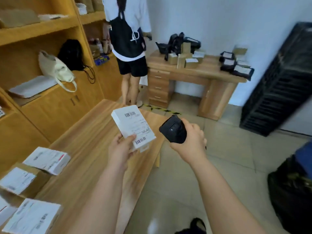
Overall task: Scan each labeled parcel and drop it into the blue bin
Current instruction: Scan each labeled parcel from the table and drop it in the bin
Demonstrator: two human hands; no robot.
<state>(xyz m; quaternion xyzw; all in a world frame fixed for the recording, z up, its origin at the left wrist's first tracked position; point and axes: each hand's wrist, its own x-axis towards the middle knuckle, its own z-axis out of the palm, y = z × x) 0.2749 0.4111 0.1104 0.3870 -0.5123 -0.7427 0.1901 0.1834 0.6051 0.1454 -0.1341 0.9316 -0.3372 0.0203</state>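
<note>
The left grip holds a white parcel by its near end, thumb pressed on the label beside the lower barcode. The parcel is raised and tilted above the tabletop, label up. Just right of it, the right grip is wrapped round a black scanner, whose head sits near the parcel without touching it. Left of and nearer than the left grip, other parcels lie on the tabletop. Far right of the right grip, a blue shape above a black bag is too blurred to name. Beyond both grips stands a person, back turned.
</note>
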